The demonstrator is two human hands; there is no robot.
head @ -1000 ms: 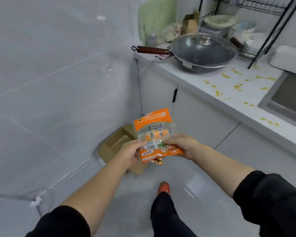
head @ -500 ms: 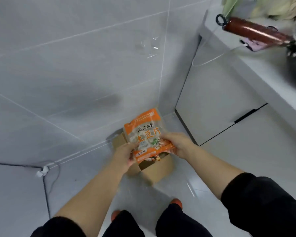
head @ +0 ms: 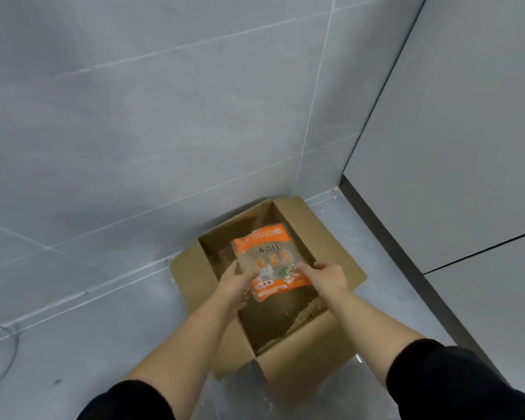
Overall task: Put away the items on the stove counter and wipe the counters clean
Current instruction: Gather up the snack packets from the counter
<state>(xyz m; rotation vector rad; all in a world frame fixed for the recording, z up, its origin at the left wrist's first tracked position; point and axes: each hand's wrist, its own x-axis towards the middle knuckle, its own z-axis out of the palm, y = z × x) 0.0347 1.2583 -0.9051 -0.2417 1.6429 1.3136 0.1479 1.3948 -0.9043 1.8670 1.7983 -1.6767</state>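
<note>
I look down at both hands over an open cardboard box (head: 331,245) that stands on the grey floor (head: 103,344). My left hand (head: 235,281) and right hand (head: 328,275) hold one orange-and-clear snack packet (head: 269,262) between them. The left fingers (head: 235,266) curl round its lower left edge, and the right fingers (head: 303,266) pinch its lower right edge, so both hands grip it.

The packet sits between the two sets of fingers and reaches up and away from them, printed face up and tilted. It hangs inside the box's opening, below the level of the flaps. I cannot tell whether its far end touches the inside of the box.

Below the fingers, small pale bits (head: 308,310) lie along the bottom of the box near its right wall. The box flaps spread out to the left and right of my hands.

Beyond the fingers rises a grey tiled wall (head: 164,116), with the box close against it. To the right of the fingers stands a pale cabinet (head: 467,147) with a dark strip at its foot. Far to the left, a thin cable (head: 5,356) loops on the floor. Black sleeves (head: 437,374) cover my upper arms.
</note>
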